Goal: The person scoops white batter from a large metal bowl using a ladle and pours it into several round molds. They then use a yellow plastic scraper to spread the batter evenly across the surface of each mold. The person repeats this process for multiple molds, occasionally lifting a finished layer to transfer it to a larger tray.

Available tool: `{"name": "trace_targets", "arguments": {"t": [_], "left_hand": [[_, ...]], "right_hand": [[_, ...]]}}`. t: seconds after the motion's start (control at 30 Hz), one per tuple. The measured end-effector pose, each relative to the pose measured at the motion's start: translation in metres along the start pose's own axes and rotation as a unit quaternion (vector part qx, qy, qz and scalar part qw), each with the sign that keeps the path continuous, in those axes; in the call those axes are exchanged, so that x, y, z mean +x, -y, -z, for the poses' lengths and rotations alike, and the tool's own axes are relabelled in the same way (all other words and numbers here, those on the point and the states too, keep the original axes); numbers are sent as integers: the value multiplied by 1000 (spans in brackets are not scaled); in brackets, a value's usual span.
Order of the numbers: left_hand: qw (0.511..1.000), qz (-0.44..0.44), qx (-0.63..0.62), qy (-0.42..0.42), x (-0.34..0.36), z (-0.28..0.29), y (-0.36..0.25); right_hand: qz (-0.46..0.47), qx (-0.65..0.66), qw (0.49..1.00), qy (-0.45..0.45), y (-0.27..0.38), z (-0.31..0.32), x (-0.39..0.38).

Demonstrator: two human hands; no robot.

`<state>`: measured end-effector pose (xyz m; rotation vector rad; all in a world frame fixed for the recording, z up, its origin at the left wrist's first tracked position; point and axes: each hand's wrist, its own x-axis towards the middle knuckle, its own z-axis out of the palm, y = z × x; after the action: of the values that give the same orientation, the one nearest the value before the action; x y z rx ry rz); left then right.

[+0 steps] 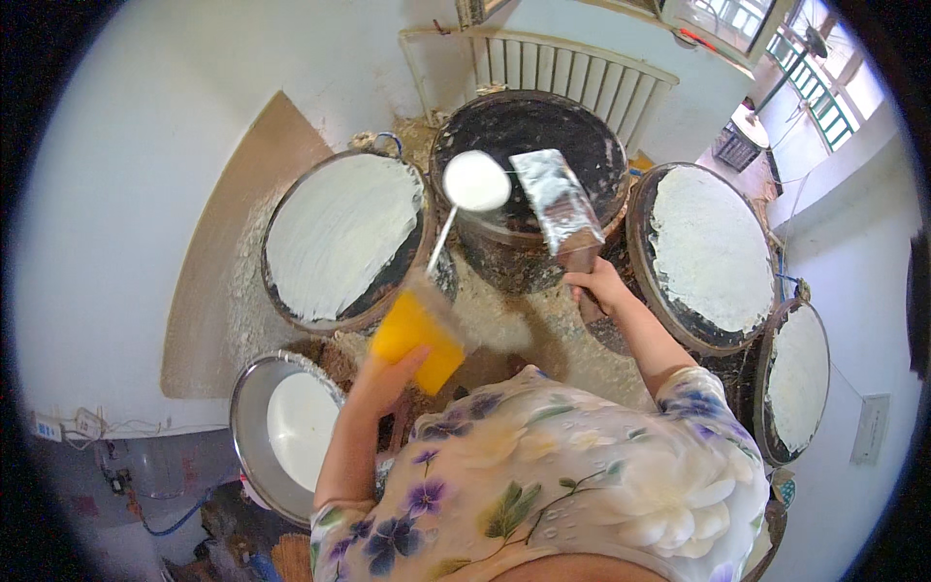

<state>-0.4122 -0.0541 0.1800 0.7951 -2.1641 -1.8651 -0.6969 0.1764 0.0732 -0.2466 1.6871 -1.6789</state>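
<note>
My left hand [390,376] is closed round a yellow, flat-sided piece [423,341], blurred by motion. From its upper end runs the pale handle of a ladle [476,181], whose round bowl is full of white batter. How handle and yellow piece join is not clear. The bowl hangs over the left side of a bare black round griddle [529,121]. My right hand [603,286] grips a broad scraper [561,199] by its brown handle. Its wide, shiny silver blade, stained brown and white, is held above the griddle's right side.
Round griddles coated with white batter stand at the left [341,238], right [713,252] and far right [797,383]. A metal pot [254,427] of white batter sits by my left forearm. Behind are a radiator [572,73] and a window [722,19]. A brown board [228,242] leans on the wall.
</note>
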Motion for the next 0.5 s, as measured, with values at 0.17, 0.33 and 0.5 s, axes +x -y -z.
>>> {"name": "trace_targets", "arguments": {"t": [0.17,0.33,0.5], "left_hand": [[902,-46,429,14,88,-72,14],[859,-173,482,14,112,-96,23],[889,-134,438,-26,130,-106,12]], "right_hand": [[-92,187,977,39,2,38,6],[-117,318,936,98,-6,12,56],[-50,188,971,136,-3,23,48]]}}
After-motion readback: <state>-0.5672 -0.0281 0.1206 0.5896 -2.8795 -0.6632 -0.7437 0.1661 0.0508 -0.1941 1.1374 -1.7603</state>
